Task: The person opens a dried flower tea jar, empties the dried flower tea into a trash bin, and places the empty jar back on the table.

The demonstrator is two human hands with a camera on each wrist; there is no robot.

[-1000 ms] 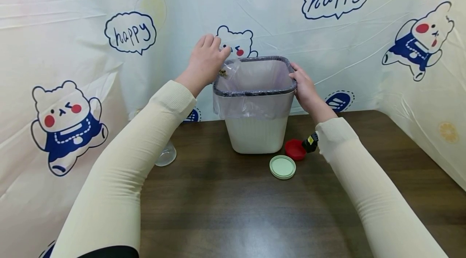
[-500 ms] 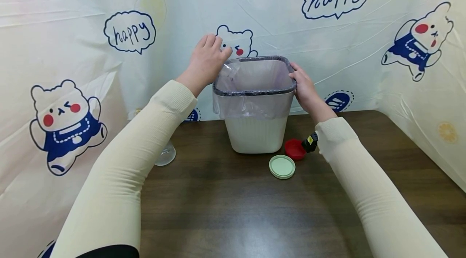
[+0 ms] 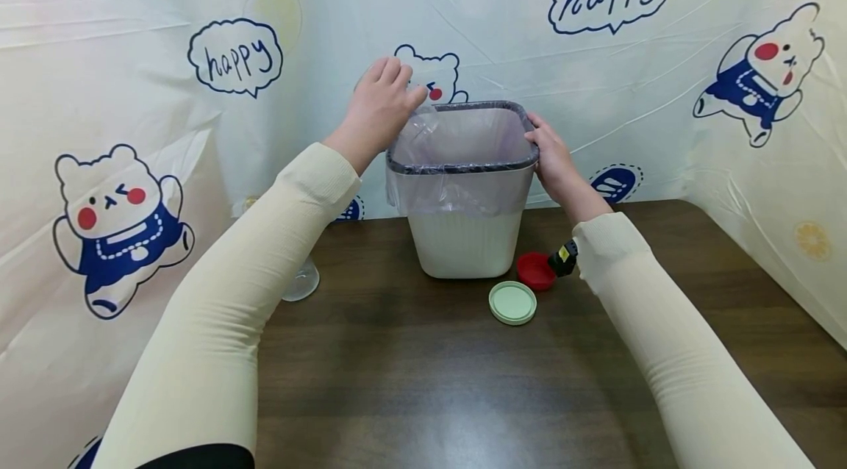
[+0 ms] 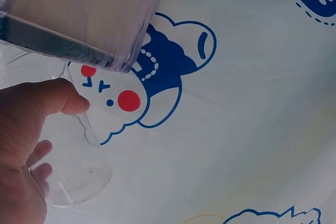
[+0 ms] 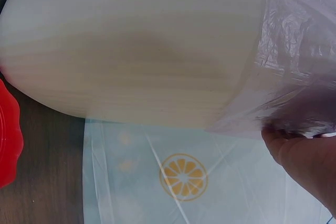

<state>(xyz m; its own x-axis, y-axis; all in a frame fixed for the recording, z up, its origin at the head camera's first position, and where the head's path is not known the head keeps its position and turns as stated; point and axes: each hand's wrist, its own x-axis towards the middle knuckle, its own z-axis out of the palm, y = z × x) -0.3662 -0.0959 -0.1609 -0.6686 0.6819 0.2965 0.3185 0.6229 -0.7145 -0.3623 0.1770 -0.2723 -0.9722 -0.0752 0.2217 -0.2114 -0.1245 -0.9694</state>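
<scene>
My left hand [image 3: 380, 107] is raised at the left rim of a white trash can [image 3: 466, 245] and grips a clear jar [image 4: 86, 169], its mouth tipped toward the can. In the left wrist view the thumb lies along the jar's near side and the other fingers show through the clear wall. The jar looks see-through, with a few small specks on it. A thin plastic trash bag [image 3: 456, 193] lines the can and folds down over its dark rim. On the right side my right hand [image 3: 556, 164] holds the rim, gripping the bag with it.
A green round lid [image 3: 512, 303] and a red scalloped lid [image 3: 534, 270] lie on the brown wooden table [image 3: 410, 381] before the can. A clear container [image 3: 303, 281] stands left, partly behind the left sleeve. A printed curtain [image 3: 331, 6] hangs close behind.
A small yellowish-brown clump seen at the jar's mouth a second ago is gone from view. The left hand has risen slightly; the right hand stays put.
</scene>
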